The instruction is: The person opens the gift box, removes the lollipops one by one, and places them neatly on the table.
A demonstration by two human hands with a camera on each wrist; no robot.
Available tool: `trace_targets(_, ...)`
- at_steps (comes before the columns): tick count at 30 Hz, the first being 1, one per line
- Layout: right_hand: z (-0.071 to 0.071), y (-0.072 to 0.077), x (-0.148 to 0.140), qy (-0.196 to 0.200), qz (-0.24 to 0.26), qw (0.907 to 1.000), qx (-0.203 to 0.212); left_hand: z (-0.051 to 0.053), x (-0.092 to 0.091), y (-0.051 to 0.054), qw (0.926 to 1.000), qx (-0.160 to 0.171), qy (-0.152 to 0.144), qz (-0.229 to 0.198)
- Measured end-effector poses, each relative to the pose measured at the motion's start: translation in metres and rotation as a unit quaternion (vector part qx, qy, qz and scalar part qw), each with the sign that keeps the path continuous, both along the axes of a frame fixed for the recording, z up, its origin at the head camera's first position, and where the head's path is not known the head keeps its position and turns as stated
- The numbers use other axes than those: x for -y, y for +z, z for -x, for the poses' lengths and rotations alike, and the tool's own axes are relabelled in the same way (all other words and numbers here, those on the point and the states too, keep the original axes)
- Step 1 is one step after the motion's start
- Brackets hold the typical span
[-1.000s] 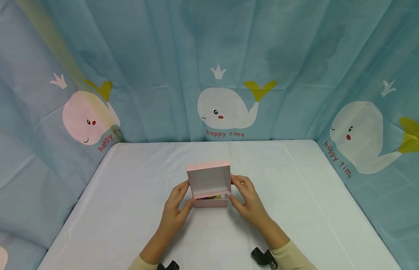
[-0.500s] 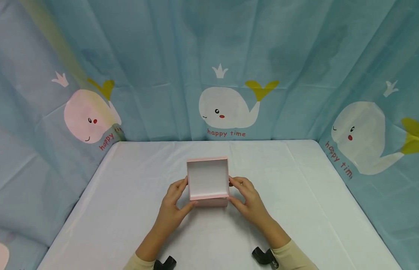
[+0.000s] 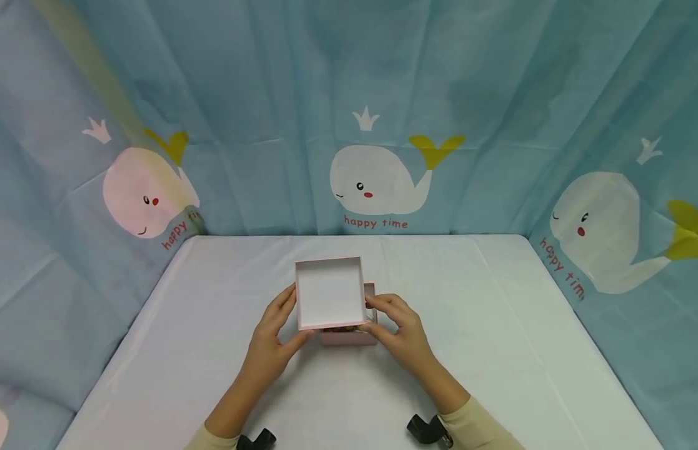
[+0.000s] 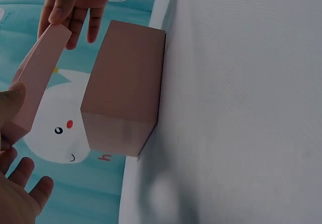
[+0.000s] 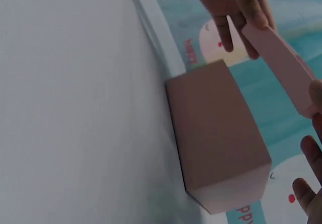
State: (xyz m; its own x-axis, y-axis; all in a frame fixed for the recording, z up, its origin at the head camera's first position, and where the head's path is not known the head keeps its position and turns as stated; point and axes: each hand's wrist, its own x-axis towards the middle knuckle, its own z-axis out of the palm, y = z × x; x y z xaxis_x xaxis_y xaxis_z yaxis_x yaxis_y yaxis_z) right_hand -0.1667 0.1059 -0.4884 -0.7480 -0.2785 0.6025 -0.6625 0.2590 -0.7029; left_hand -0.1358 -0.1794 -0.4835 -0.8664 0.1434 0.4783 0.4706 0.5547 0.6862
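Observation:
A pink box lid (image 3: 330, 292) is tilted up above a pink box (image 3: 349, 338), its white inside facing the head camera. My left hand (image 3: 269, 334) grips the lid's left end between thumb and fingers. At the opposite end my right hand (image 3: 402, 330) pinches the lid the same way. In both wrist views the lid (image 4: 40, 78) hangs clear of the box (image 4: 123, 73), which sits on the table. Small colourful contents show in a thin strip under the lid in the head view, too hidden to identify.
A white cloth covers the table (image 3: 467, 294). Blue curtains (image 3: 259, 125) printed with whales enclose its back and sides. Black wrist devices (image 3: 424, 431) are worn at both cuffs.
The lid has come up off the box and moved left, opening further toward the head camera. Both hands have shifted left with it, while the box has stayed nearly in place.

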Motion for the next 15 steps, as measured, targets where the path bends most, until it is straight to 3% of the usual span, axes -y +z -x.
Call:
trace_targets(9, -0.007, 0.007, 0.040, 0.011, -0.008, 0.9986, 0.051, -0.018, 0.037, 0.008, 0.9986, 0.034, 0.040, -0.006)
trace_targets(15, -0.010, 0.019, 0.064, -0.002, -0.068, 0.9942, 0.083, -0.024, 0.057, 0.009, 0.9976, 0.044, 0.053, -0.008)
